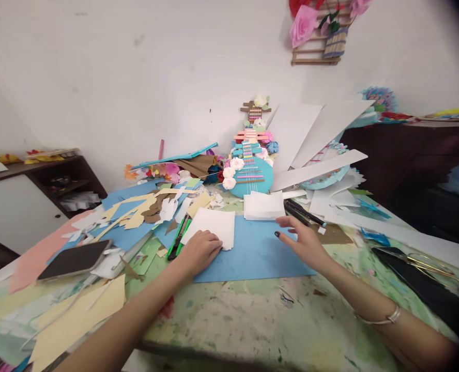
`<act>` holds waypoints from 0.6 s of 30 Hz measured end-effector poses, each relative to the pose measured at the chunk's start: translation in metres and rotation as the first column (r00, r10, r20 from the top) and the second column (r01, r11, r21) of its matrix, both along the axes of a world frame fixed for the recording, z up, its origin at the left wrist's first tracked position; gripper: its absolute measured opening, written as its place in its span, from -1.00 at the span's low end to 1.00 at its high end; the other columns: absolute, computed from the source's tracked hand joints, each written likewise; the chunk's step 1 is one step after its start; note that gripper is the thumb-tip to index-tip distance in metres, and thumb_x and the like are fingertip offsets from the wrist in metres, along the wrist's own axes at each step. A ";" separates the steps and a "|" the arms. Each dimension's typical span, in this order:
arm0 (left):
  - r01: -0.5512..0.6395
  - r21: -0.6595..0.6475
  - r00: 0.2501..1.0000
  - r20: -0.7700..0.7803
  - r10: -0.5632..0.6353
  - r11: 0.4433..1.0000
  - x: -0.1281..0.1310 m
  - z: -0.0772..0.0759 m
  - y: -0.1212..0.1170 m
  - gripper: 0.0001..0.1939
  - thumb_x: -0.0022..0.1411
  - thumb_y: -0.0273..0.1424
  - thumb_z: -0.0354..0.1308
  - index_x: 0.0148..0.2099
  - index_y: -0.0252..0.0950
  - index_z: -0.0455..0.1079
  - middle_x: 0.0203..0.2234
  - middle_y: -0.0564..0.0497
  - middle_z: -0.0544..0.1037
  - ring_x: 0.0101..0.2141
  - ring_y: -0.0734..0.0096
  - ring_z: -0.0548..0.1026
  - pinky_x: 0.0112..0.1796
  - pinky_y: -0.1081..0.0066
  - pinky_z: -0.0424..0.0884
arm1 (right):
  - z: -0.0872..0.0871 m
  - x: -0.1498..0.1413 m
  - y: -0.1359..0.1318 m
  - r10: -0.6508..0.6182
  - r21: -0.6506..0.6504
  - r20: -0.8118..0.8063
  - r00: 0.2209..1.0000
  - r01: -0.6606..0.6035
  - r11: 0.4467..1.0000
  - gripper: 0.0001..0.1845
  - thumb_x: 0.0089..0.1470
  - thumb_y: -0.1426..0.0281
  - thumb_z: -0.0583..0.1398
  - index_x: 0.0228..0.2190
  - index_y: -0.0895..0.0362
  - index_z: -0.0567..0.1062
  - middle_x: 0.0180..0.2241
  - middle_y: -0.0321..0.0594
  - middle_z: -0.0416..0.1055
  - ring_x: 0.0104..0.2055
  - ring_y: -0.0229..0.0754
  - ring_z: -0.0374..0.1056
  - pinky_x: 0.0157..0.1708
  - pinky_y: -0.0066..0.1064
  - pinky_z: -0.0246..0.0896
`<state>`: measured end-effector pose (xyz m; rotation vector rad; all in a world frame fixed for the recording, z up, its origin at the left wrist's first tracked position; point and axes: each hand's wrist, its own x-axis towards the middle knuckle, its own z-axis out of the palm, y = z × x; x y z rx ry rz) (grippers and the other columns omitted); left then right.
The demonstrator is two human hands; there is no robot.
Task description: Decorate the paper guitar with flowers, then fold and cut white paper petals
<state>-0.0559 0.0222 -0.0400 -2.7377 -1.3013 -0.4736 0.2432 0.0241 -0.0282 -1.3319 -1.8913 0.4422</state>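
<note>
My left hand [203,250] lies over the lower edge of a small stack of white paper sheets [212,225], its fingers pressed together on it. That stack rests partly on a blue sheet [253,248] and beside a green box cutter [179,236]. My right hand [301,238] is open above the right side of the blue sheet, fingers apart, with nothing in it. Just beyond its fingertips is a second stack of white sheets [264,205] at the blue sheet's far edge. Black pens [304,212] lie to the right of that stack.
Paper scraps [148,206] and a phone [76,260] cover the left side. A blue paper instrument with white flowers [255,175] leans at the back. Scissors [427,264] lie on a black item at right, near large white sheets [400,235]. A dark cabinet [69,188] stands left.
</note>
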 end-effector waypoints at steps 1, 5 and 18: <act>0.027 -0.032 1.000 0.002 -0.027 0.999 -0.001 0.000 0.001 -0.69 0.29 -0.42 -0.10 -0.22 -0.25 0.50 -0.30 -0.08 0.54 -0.22 0.34 0.43 -0.18 0.35 0.31 | -0.002 0.001 -0.004 0.011 -0.013 -0.028 1.000 -0.011 1.000 -0.69 0.04 0.28 0.10 -0.14 0.08 0.37 -0.10 -0.14 0.41 -0.06 -0.11 0.33 -0.11 -0.22 0.25; 0.024 -0.148 0.998 0.065 -0.015 0.989 -0.005 0.002 0.002 -0.67 0.30 -0.44 -0.15 -0.17 -0.27 0.46 -0.22 -0.09 0.52 -0.15 0.33 0.40 -0.13 0.35 0.31 | -0.012 0.002 -0.011 0.024 -0.099 -0.125 0.992 -0.037 0.994 -0.70 0.04 0.29 0.11 -0.14 0.08 0.35 -0.11 -0.15 0.41 -0.11 -0.15 0.36 -0.10 -0.23 0.26; -0.231 -0.351 0.846 0.389 0.366 0.907 0.008 0.017 0.022 -0.73 0.16 -0.27 -0.01 -0.39 -0.33 0.41 -0.46 0.01 0.53 -0.44 0.42 0.41 -0.40 0.48 0.28 | -0.013 0.003 -0.016 0.143 -0.177 -0.109 0.984 -0.160 0.971 -0.73 0.08 0.32 0.08 -0.20 0.08 0.49 -0.16 -0.19 0.48 -0.14 -0.14 0.38 -0.17 -0.30 0.29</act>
